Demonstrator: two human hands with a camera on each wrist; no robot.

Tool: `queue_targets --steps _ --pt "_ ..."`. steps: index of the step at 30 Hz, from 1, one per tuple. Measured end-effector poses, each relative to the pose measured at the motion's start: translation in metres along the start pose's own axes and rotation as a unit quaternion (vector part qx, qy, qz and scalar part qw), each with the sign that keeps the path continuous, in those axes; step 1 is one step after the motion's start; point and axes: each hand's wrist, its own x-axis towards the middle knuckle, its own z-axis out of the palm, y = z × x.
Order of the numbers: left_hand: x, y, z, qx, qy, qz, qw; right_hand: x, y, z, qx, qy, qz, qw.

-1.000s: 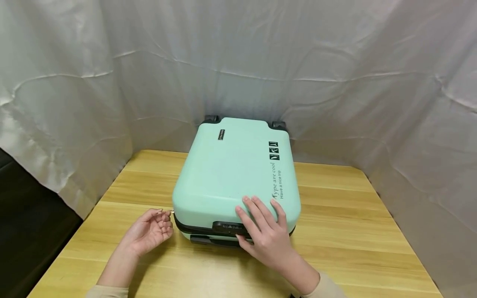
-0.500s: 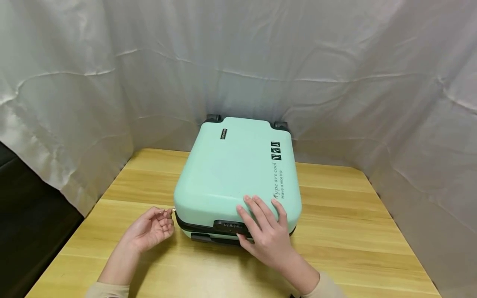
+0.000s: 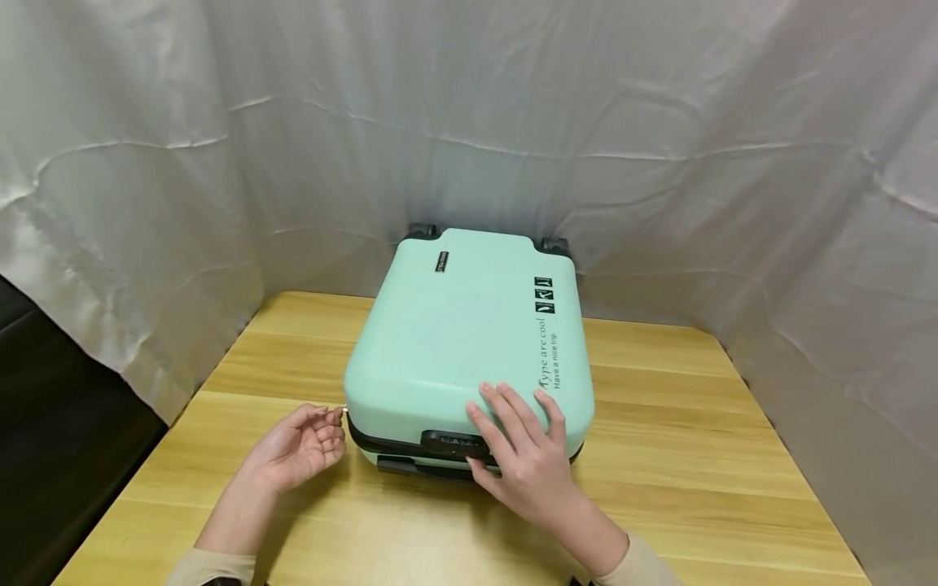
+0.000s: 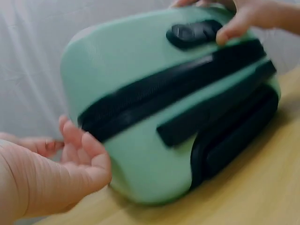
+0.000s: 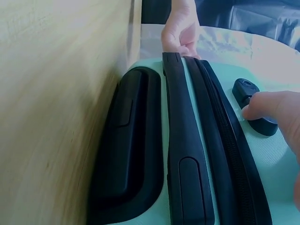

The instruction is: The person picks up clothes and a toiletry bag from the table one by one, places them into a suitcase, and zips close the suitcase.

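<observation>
Two beige cloth sleeves [image 3: 212,567] reach in over the near edge of a yellowish wood-grain table [image 3: 696,456]. The person's left hand [image 3: 302,448], palm partly up, has thumb and forefinger clamped on a small shiny zipper pull [image 3: 345,408], its other fingers loosely curled. The right hand [image 3: 523,472] rests with fingers spread on the near end of a mint-green, hard-shelled suitcase [image 3: 462,342], its thumb against an oblong black lock [image 3: 447,443]. Below the lock I see a black zip band [image 4: 154,93] and, lower, a black carry handle [image 4: 215,105]. The suitcase lies flat in the middle of the table, black lettering along its right side. Two black wheels [image 3: 422,231] stick out at its far corners, before a creased, silvery-grey curtain [image 3: 469,98].
</observation>
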Motion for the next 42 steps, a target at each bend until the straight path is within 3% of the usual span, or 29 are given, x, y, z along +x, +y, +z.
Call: queue_targets --steps 3,7,9,13,17,23,26,29,34,42 --pt "0.004 0.007 -0.005 0.085 -0.014 0.009 0.9963 0.000 0.001 -0.002 -0.004 -0.012 0.003 0.9999" --pt "0.008 0.018 -0.008 0.204 0.002 0.018 0.9789 0.000 0.002 -0.004 -0.007 -0.029 0.006 0.9995" --pt "0.007 0.022 -0.008 0.260 0.032 0.017 0.9650 -0.001 0.001 -0.003 -0.007 -0.033 0.007 0.9994" --pt "0.010 0.028 -0.008 0.364 0.099 0.022 0.9259 -0.002 0.000 -0.003 -0.008 -0.039 0.009 0.9992" --pt "0.015 0.035 -0.007 0.420 0.150 0.030 0.8944 -0.003 0.001 -0.003 -0.010 -0.042 0.009 0.9990" --pt "0.017 0.048 0.004 0.466 0.165 0.049 0.8681 -0.005 0.000 -0.002 -0.012 -0.044 0.011 0.9989" --pt "0.019 0.056 0.013 0.480 0.165 0.069 0.8586 -0.006 -0.001 -0.003 -0.011 -0.046 0.010 0.9988" --pt "0.022 0.064 0.024 0.499 0.173 0.094 0.8441 -0.007 -0.001 -0.003 -0.010 -0.046 0.009 0.9989" --pt "0.031 0.078 0.047 0.548 0.180 0.129 0.8067 -0.006 0.001 -0.003 -0.017 -0.041 0.008 0.9990" --pt "0.043 0.090 0.077 0.637 0.180 0.160 0.7323 -0.007 0.003 -0.003 -0.019 -0.045 0.004 0.9988"
